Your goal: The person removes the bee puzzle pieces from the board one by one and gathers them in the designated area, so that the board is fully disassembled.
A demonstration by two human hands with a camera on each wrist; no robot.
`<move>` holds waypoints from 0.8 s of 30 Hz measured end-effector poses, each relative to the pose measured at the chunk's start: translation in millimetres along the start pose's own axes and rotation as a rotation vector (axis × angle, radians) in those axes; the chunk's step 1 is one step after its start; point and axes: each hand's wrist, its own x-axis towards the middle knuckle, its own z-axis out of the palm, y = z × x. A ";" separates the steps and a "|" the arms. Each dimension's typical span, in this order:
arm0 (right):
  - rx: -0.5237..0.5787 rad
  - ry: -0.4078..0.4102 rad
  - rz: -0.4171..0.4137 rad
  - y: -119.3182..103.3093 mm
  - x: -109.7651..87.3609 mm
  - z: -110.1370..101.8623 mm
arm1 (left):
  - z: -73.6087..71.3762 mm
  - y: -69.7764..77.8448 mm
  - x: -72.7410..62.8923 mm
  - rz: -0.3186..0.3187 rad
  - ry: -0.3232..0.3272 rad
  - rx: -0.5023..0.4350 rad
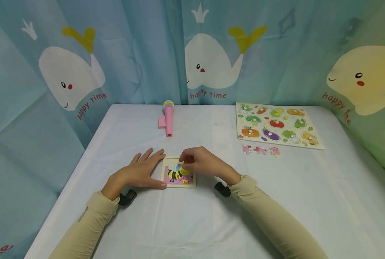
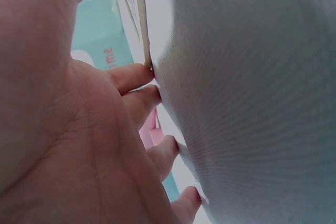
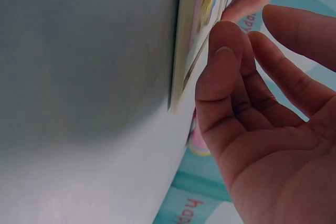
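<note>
A small square puzzle in a pale wooden frame (image 1: 179, 186), showing a yellow-and-black bee on pink, lies on the white table. My left hand (image 1: 140, 175) rests flat along the frame's left side, fingers spread and the thumb touching its lower-left corner. In the left wrist view its fingertips (image 2: 168, 145) touch the cloth. My right hand (image 1: 205, 162) is over the frame's upper right, fingers bent and thumb close to the index finger. The right wrist view shows thumb and index tips together beside the frame (image 3: 178, 77). Whether a puzzle piece is between them is hidden.
Several pink puzzle pieces (image 1: 260, 150) lie in a row to the right, below a vegetable peg board (image 1: 280, 142). A pink toy microphone (image 1: 169, 120) and a pink block (image 1: 161, 122) are at the back. A blue whale-print curtain (image 1: 147, 54) hangs behind the table.
</note>
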 end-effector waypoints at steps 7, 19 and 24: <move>-0.015 -0.022 -0.027 -4.9 9.2 9.6 | -0.4 -0.8 -1.1 -0.007 0.007 -0.005; -0.153 -0.053 -0.054 -16.4 19.3 20.3 | -0.8 -3.1 -1.9 0.009 0.003 -0.022; -0.201 -0.091 -0.028 -18.1 22.6 23.7 | -1.5 -2.4 -2.7 0.020 -0.002 -0.030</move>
